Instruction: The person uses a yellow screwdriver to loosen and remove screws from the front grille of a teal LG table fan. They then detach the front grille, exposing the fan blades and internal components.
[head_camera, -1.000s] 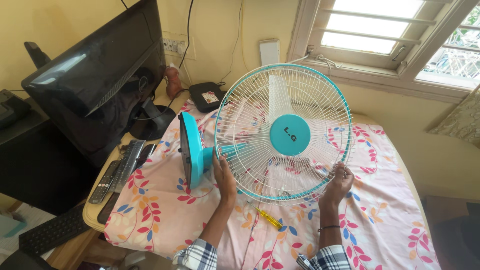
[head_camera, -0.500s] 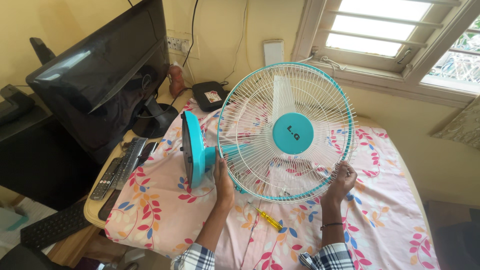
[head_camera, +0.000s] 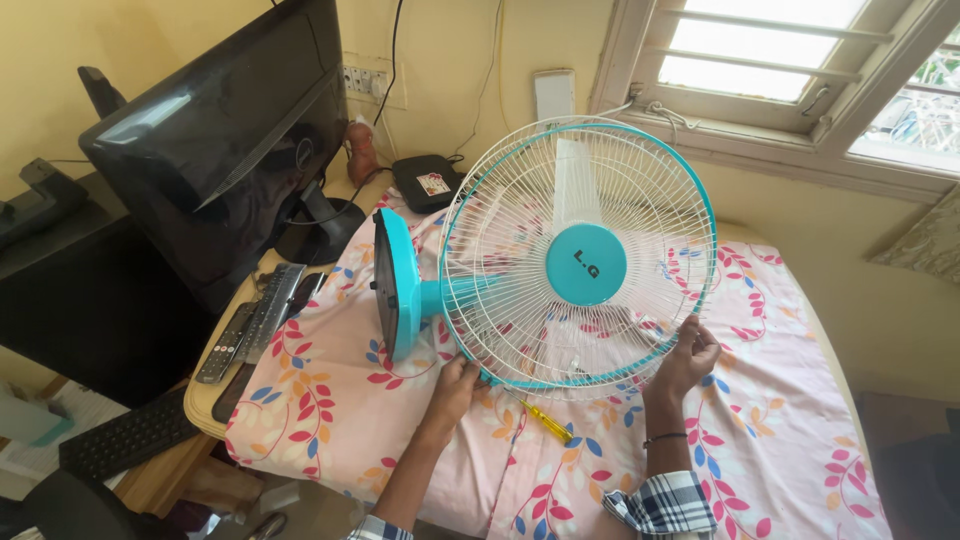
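Lying sideways, fan (head_camera: 560, 270) faces up-right, hands (head_camera: 455, 385) steadying.

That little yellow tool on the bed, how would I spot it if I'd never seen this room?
Start at the big teal and white fan lying on the floral sheet. Look just below its rim, between the left hand and the right hand. There lies a small screwdriver, the only yellow-handled thing on the sheet.
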